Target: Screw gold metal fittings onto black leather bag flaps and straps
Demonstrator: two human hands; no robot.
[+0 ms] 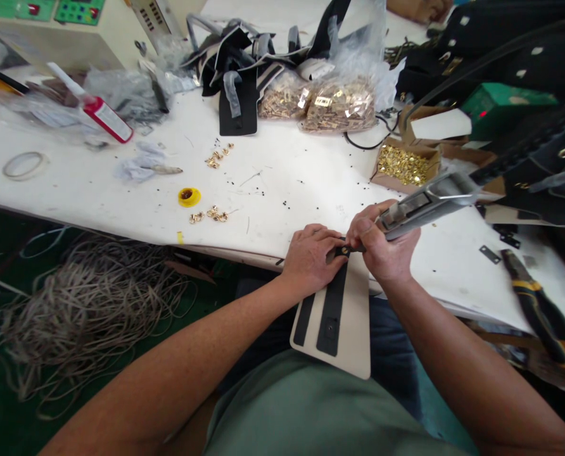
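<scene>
Your green shirt [320, 408] was nearest the camera, just below the beige panel [356, 323]. That panel sat at the near edge of the tabletop [273, 161], most of its length hanging over your lap. Its long axis ran from that edge back toward your body, the near end veering slightly left, and two black strips [330, 316] followed the same line. Your left hand [311, 256] grasped the panel's far end, fingers spread on top. Your right hand [382, 240] was clenched around the front of a grey metal tool [434, 199], whose long axis slanted from the tabletop's right side down to your left fingertips; its dark tip pointed left, at a small brass-coloured piece [345, 251] on the longer strip. Toward the tabletop's right end lay pliers [536, 304], and a cardboard box [395, 183] stood beyond the tool.
</scene>
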